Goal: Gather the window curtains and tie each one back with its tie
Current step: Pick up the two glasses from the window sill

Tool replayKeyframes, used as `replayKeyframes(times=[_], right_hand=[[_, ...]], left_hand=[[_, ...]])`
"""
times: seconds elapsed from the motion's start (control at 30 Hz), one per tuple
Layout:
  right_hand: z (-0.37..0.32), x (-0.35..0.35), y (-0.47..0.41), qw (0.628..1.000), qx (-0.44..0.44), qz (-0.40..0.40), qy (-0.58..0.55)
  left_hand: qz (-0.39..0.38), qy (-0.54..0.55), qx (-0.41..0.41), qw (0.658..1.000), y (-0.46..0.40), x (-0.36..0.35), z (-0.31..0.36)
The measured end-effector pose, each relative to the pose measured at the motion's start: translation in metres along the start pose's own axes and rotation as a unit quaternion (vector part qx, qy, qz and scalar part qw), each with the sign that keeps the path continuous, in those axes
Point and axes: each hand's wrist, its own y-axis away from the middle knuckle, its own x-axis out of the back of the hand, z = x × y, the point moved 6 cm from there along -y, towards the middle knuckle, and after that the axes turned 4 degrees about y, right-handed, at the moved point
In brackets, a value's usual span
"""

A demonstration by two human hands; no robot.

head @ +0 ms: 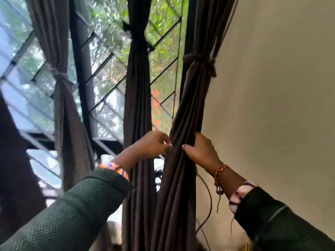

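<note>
Three dark brown curtains hang at the window, each gathered and bound. The right curtain [188, 109] next to the wall has a brown tie [203, 59] knotted round it high up. My right hand [201, 151] grips this curtain's folds from the right side, well below the tie. My left hand [154, 144] pinches the same curtain's left edge at about the same height. The middle curtain [137, 84] is bound by a dark tie [135, 36]. The left curtain [63, 109] carries a greyish tie [58, 75].
A cream wall [272, 87] runs along the right. The window [107, 69] has dark frames and slanted glass louvres with green foliage behind. A thin dark cable [208, 198] hangs by the wall beside the right curtain. Another dark fabric [16, 169] fills the far left.
</note>
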Motion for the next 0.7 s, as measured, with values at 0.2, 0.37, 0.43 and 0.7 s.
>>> replayKeyframes(times=[0.2, 0.37, 0.43, 0.7], right_hand=[[-0.028, -0.067, 0.053, 0.997, 0.0, -0.057, 0.048], [-0.058, -0.14, 0.098, 0.975, 0.048, -0.203, 0.08], [-0.079, -0.167, 0.114, 0.959, 0.09, -0.252, 0.093], [-0.191, -0.268, 0.158, 0.892, 0.237, -0.374, 0.096]], left_hand=[[0.012, -0.022, 0.127, 0.992, 0.093, 0.014, -0.076], [0.028, -0.038, 0.206, 0.977, 0.17, 0.039, -0.132], [0.038, -0.036, 0.24, 0.969, 0.198, 0.052, -0.155], [0.072, -0.026, 0.338, 0.938, 0.299, 0.121, -0.259]])
